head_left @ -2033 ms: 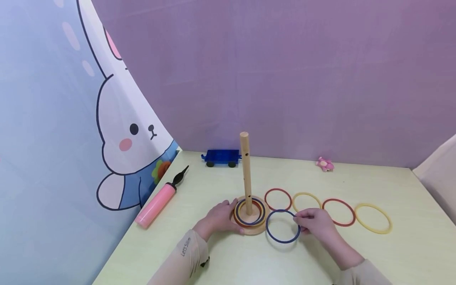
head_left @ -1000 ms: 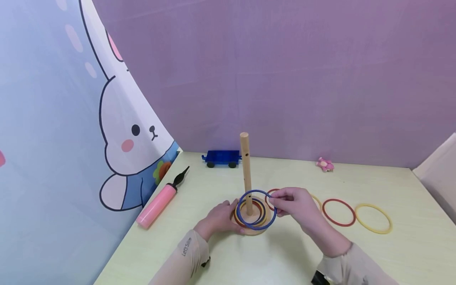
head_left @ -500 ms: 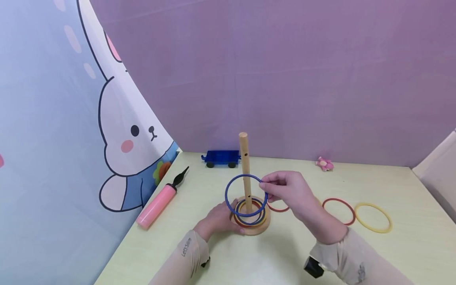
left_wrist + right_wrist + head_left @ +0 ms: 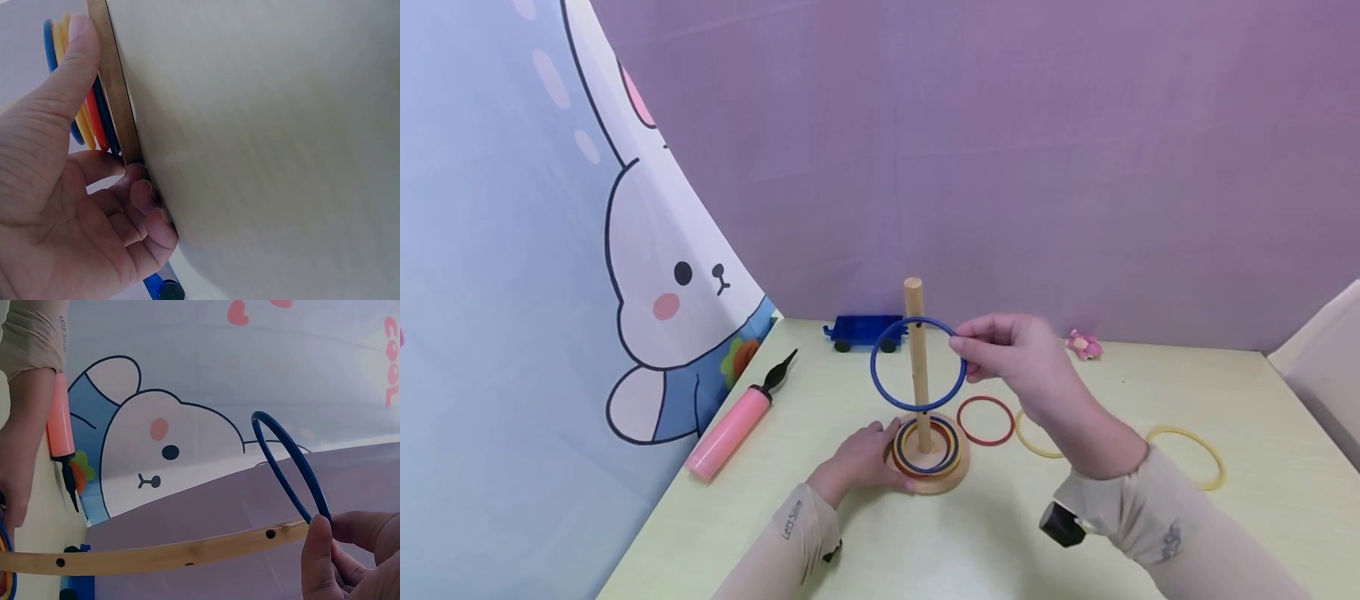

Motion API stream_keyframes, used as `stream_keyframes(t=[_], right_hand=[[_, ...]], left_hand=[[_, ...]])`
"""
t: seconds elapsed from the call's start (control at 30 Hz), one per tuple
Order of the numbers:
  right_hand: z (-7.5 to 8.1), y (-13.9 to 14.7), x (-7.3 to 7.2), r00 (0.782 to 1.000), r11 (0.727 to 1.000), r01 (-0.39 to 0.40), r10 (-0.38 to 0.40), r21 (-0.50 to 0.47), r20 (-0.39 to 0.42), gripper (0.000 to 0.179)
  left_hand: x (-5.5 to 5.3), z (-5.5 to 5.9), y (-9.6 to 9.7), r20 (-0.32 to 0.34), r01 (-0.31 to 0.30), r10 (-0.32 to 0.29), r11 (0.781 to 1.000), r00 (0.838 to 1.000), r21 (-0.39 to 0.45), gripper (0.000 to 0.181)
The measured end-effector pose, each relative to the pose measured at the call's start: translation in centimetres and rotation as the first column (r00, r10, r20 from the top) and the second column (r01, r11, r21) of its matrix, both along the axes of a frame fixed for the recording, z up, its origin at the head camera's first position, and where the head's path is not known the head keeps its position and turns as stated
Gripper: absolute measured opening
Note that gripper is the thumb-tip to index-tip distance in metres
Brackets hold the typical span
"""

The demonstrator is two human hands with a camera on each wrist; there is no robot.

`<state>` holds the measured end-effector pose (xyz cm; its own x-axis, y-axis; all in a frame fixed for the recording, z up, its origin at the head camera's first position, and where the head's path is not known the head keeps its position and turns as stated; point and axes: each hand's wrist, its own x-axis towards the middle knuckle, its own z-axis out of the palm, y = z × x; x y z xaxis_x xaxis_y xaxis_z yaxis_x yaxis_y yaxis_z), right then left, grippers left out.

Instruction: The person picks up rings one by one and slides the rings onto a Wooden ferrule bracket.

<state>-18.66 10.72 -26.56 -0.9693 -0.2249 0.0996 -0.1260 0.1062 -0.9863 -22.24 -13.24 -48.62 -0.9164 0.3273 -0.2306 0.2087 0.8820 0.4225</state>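
Observation:
My right hand (image 4: 1026, 358) pinches a blue ring (image 4: 874, 379) by its right side, thumb against fingers. In the head view the ring is raised and overlaps the upper half of an upright wooden post (image 4: 919, 358). From the right wrist, the blue ring (image 4: 284, 440) shows tilted near the post's tip. My left hand (image 4: 865, 458) grips the left edge of the post's round wooden base (image 4: 943, 483); in the left wrist view the thumb lies over the base (image 4: 115, 81) and the fingers curl at its edge. Blue, yellow and red rings (image 4: 92, 115) are stacked on the base around the post.
Right of the stand lie a red ring (image 4: 986, 397), a yellow ring (image 4: 1037, 450) partly behind my right arm, and another yellow ring (image 4: 1195, 437). Behind are a blue toy wagon (image 4: 867, 330) and a small pink toy (image 4: 1084, 344). A pink hand pump (image 4: 730, 435) lies left.
My right hand has lifted the blue ring from beside the stand, leftward and up the post. My left hand has stayed on the base. A red ring at right is now hidden by my right arm.

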Motion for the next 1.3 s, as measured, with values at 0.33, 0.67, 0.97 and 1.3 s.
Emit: stream_keyframes(t=[0.33,0.67,0.97,1.3], right_hand=[[1.7,-0.1,-0.5,0.999,0.996,0.026,-0.028,-0.082,-0.031,0.026],[2.3,0.0,-1.2,0.995,0.970,0.070,-0.084,-0.232,-0.048,0.013],[2.0,-0.1,-1.7,0.995,0.961,0.085,-0.095,-0.262,-0.025,0.018],[0.3,0.0,-2.3,0.992,0.975,0.120,-0.113,-0.185,0.049,0.028]], left_hand=[[0.0,0.0,0.2,0.009,-0.008,0.008,1.000,1.000,-0.010,0.114],[0.0,-0.1,0.1,-0.024,0.015,-0.016,1.000,1.000,-0.022,0.116],[0.0,-0.3,-0.1,-0.021,0.015,-0.016,1.000,1.000,-0.014,0.115],[0.1,-0.1,0.0,-0.023,0.016,-0.016,1.000,1.000,-0.015,0.115]])
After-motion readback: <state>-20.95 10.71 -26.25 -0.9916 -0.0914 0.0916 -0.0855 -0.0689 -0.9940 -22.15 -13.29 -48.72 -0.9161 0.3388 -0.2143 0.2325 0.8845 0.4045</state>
